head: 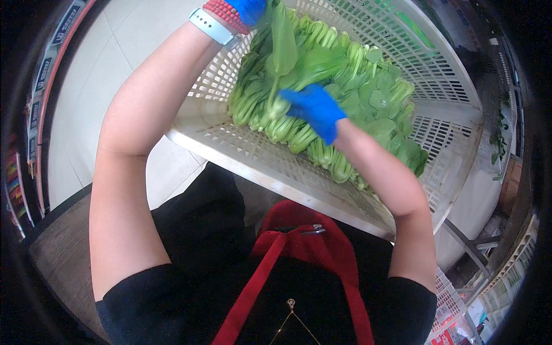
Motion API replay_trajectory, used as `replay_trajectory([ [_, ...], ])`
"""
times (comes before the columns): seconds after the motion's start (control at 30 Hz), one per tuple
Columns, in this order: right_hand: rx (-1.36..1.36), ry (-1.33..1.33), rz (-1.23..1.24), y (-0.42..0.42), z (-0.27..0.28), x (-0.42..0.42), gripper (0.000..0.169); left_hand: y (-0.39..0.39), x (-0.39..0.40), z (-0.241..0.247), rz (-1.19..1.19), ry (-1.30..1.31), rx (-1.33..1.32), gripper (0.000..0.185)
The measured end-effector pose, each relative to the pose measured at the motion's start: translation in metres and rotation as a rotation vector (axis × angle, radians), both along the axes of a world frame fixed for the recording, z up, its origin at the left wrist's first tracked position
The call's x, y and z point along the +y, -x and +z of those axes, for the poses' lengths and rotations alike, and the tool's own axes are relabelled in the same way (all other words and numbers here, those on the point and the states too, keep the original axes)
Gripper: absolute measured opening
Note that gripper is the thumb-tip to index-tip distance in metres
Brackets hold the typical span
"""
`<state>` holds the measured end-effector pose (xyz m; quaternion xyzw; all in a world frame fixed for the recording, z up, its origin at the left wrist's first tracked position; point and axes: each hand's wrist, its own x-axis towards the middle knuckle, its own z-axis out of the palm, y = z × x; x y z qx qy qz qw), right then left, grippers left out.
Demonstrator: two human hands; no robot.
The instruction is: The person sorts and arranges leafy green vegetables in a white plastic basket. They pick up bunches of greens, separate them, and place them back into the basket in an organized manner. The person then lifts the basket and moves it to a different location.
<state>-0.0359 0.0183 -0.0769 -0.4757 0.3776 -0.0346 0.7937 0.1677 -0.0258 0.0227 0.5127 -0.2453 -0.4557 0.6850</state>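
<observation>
My right hand (317, 110), in a blue glove, grips a green bok choy (279, 108) by its pale stem end. Blur softens the loose leaves (282, 45) above it. Below lie rows of more bok choy (297, 138), stems outward, inside a large white plastic crate (280, 181) with slotted walls. At the top edge of the picture my left hand (248, 10), also gloved in blue, is beside the leaves and the crate's far left side. Its fingers are mostly cut off, so what they hold cannot be seen.
Pale floor tiles (77, 116) stretch to the left, with a shelf edge (41, 90) bearing printed strips beyond. Metal frame bars (468, 248) and another slotted crate (446, 297) are at the lower right. A cardboard box (511, 183) stands at the far right.
</observation>
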Motion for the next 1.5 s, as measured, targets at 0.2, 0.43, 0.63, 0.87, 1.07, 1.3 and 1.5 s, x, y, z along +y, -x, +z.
replay_trajectory([
  [0.2, 0.225, 0.014, 0.228, 0.021, -0.024, 0.035, 0.054, 0.011, 0.011, 0.007, 0.028, -0.029, -0.181, 0.019],
  [0.43, 0.053, 0.89, 0.916, 0.091, 0.013, 0.014, 0.037, 0.002, -0.004, -0.013, 0.046, 0.147, -0.068, 0.021],
  [0.63, 0.403, 1.401, 0.92, 0.096, -0.014, 0.027, 0.014, 0.002, 0.002, -0.006, -0.052, 0.093, -0.141, 0.018],
  [0.87, 0.16, 1.601, 0.795, 0.065, -0.041, 0.045, 0.058, 0.011, 0.005, -0.004, -0.124, 0.062, -0.195, 0.018],
  [1.07, 0.047, 1.511, 0.809, 0.076, -0.039, 0.027, 0.047, 0.011, -0.006, -0.011, -0.175, 0.053, -0.134, 0.017],
  [1.3, 0.234, 1.425, 1.002, 0.131, 0.005, 0.027, 0.012, 0.012, 0.004, -0.006, -0.132, 0.027, -0.198, 0.019],
  [1.5, 0.691, 1.164, 0.713, 0.146, 0.004, 0.02, 0.065, 0.021, 0.0, -0.002, -0.091, -0.059, -0.294, 0.018],
])
